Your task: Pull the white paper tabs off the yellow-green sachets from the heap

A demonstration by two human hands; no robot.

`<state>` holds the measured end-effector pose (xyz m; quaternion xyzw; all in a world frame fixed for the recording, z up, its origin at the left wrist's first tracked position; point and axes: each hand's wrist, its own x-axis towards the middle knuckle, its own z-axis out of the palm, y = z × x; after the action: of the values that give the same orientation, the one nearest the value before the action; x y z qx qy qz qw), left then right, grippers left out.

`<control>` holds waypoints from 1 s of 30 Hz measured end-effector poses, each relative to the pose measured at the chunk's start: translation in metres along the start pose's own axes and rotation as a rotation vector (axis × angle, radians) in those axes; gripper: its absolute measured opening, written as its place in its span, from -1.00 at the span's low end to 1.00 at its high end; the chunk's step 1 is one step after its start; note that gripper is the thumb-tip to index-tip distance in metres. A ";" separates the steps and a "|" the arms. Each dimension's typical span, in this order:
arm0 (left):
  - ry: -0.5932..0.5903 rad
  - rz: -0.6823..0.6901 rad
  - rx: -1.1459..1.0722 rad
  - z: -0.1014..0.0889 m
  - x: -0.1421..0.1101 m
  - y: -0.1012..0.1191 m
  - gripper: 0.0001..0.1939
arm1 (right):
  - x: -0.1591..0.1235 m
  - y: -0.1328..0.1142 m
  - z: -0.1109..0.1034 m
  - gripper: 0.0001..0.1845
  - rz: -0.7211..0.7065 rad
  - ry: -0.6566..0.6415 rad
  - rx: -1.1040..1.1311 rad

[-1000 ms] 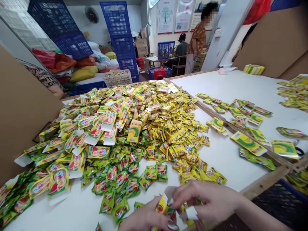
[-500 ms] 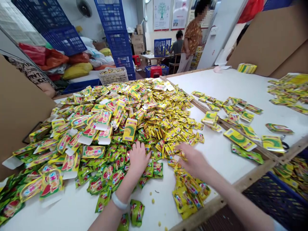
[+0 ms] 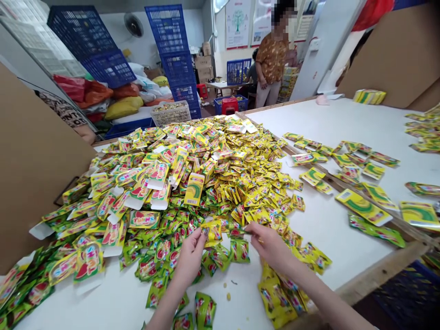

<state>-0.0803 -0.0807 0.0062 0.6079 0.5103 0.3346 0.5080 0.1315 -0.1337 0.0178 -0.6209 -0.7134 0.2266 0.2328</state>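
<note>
At six o'clock on the worktop (image 3: 120, 298), the left hand (image 3: 191, 250) pinched a yellow sachet (image 3: 213, 233), the right hand's (image 3: 270, 245) hold beside it unclear; seemingly closed cartons (image 3: 420, 213) lay at three, while open-flapped cartons (image 3: 115, 234) at nine apparently remained.

The held packet (image 3: 213, 232) was predominantly yellow. Loose green packets (image 3: 205, 310) bore red fruit prints, and the barcoded carton (image 3: 194, 189) showed green curved bands on yellow. The tabletop (image 3: 117, 293) was white.
</note>
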 end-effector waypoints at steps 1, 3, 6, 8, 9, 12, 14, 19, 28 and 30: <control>-0.018 -0.009 -0.035 0.003 -0.002 0.000 -0.70 | 0.000 -0.003 -0.004 -0.84 0.004 0.014 0.093; -0.060 -0.024 -0.089 0.010 -0.007 0.002 -0.70 | 0.002 -0.011 -0.008 -0.91 0.004 0.012 0.347; -0.073 -0.027 -0.132 0.015 -0.017 0.010 -0.66 | 0.008 -0.022 -0.006 -0.91 -0.054 -0.017 0.560; -0.066 -0.010 -0.136 0.016 -0.024 0.015 -0.66 | 0.011 -0.027 -0.003 -0.86 -0.084 -0.001 0.500; -0.067 0.003 -0.135 0.016 -0.028 0.017 -0.68 | 0.012 -0.028 -0.002 -0.85 -0.076 0.025 0.486; -0.095 0.065 -0.109 0.018 -0.035 0.018 -0.78 | 0.012 -0.030 0.003 -0.63 0.007 0.058 0.662; -0.084 0.171 -0.021 0.021 -0.034 0.018 -0.78 | 0.011 -0.028 0.007 -0.54 0.078 -0.054 0.899; 0.207 0.441 0.402 0.020 0.010 0.030 -0.68 | 0.008 -0.014 0.014 -0.77 0.178 -0.046 1.017; 0.392 0.262 0.173 -0.012 0.088 0.035 -0.39 | -0.011 0.009 -0.016 -0.77 0.271 0.159 0.947; 0.301 0.168 0.011 -0.012 0.061 0.031 -0.52 | -0.012 0.007 -0.029 -0.75 0.255 0.193 0.978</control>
<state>-0.0669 -0.0173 0.0320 0.5941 0.5298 0.4606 0.3928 0.1558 -0.1435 0.0355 -0.5395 -0.4182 0.5020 0.5311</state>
